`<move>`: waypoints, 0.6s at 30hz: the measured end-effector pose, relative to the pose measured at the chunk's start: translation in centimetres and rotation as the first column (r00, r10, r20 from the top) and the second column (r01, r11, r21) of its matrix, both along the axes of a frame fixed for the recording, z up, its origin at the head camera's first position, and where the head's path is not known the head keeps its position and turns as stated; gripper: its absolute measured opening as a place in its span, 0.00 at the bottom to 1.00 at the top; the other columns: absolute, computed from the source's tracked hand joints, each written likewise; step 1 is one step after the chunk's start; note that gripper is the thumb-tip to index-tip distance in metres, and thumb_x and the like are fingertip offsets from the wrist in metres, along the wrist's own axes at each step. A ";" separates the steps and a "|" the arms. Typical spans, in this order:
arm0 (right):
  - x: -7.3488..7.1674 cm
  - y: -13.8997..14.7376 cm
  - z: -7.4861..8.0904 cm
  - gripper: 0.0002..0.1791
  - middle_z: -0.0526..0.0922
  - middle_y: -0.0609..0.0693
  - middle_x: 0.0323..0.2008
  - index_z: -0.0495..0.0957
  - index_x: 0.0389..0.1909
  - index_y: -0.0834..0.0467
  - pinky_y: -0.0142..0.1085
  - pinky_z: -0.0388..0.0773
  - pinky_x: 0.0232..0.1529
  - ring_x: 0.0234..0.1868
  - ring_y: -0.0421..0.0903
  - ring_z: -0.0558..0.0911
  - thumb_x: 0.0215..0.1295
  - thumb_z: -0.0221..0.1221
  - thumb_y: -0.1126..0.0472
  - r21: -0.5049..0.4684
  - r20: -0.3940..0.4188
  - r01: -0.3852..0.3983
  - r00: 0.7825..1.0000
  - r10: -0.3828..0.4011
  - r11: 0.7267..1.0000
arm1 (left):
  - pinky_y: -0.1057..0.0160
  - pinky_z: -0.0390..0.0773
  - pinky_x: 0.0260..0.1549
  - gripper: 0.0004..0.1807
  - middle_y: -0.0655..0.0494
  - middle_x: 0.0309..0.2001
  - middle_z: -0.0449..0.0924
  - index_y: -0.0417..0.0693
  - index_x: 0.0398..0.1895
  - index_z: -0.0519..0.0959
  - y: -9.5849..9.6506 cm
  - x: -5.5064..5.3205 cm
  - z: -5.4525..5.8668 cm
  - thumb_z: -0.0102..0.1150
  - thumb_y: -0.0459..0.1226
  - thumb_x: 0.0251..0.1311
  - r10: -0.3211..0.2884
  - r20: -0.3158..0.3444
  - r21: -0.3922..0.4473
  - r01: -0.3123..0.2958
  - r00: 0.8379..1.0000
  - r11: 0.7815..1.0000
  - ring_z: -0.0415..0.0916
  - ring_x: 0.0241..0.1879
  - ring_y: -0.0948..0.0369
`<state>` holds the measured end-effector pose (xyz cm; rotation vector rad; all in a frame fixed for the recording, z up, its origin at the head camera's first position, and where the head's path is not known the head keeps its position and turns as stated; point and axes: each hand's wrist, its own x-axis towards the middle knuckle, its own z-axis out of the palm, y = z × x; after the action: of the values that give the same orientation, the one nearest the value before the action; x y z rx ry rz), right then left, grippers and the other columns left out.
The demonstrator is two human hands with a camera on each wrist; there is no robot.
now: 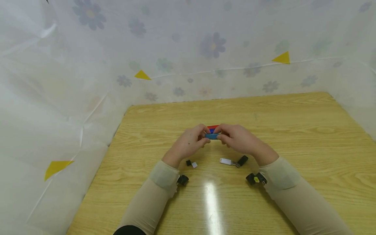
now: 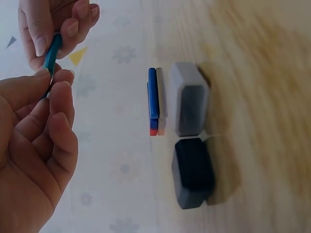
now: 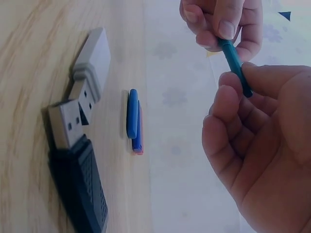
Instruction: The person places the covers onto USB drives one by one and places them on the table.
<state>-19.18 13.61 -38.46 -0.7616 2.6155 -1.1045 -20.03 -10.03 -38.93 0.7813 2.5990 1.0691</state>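
My left hand (image 1: 189, 142) and right hand (image 1: 236, 138) meet above the table, pinching opposite ends of a small, slim teal piece (image 1: 212, 136). It appears narrow and edge-on in the left wrist view, where the teal piece (image 2: 51, 56) runs between both thumbs. The teal piece (image 3: 233, 60) also shows in the right wrist view; the fingers cover its ends and its exact kind is unclear. Just beyond the hands lie a blue piece (image 1: 211, 130) and a red piece (image 1: 213, 127), side by side. Blue pieces (image 3: 132, 114) stand out in the right wrist view.
Nearer me lie a white USB stick (image 1: 225, 161) and a black USB stick (image 1: 242, 160), metal plugs exposed and close together. To their left sit a black cap (image 1: 188, 162) and a white cap (image 1: 194, 165). A flowered sheet (image 1: 188, 65) hangs behind the wooden table (image 1: 308, 130).
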 end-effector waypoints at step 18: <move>0.1 -0.5 -0.6 0.09 0.78 0.43 0.35 0.80 0.47 0.52 0.37 0.73 0.30 0.30 0.40 0.74 0.69 0.66 0.58 0.187 -0.401 0.080 0.916 0.002 0.979 | 0.60 0.74 0.26 0.08 0.49 0.38 0.83 0.53 0.51 0.73 -0.1 0.3 0.2 0.54 0.44 0.76 0.019 0.002 0.040 -0.019 1.000 0.999 0.77 0.30 0.56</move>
<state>-19.11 13.14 -39.10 -0.9802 3.0315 -0.7356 -19.72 -10.08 -38.75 0.7658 2.5955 1.1305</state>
